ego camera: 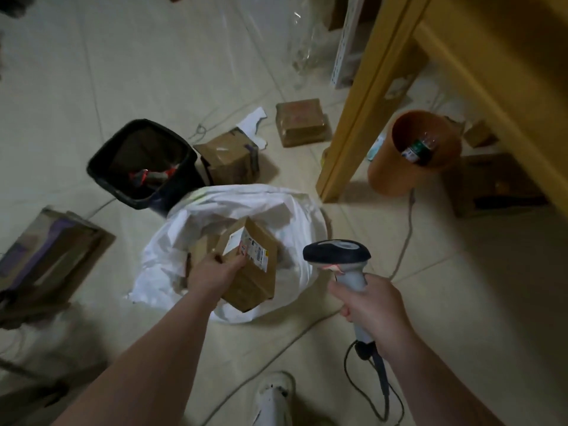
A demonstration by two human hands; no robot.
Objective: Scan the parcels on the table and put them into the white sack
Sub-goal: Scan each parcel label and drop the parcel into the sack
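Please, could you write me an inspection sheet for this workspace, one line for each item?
Surface: pale tiled floor; table top not in view, only a yellow table leg.
Job's things: white sack open on the floor; labelled parcel at its mouth; scanner.
Clutter: black bin, orange bin holding a bottle, loose box on the floor.
Hands: left hand grips the parcel; right hand grips the scanner's handle.
Cables: dark cable loops from the scanner; pale cable runs past the orange bin.
Surroundings: flattened cartons at left.
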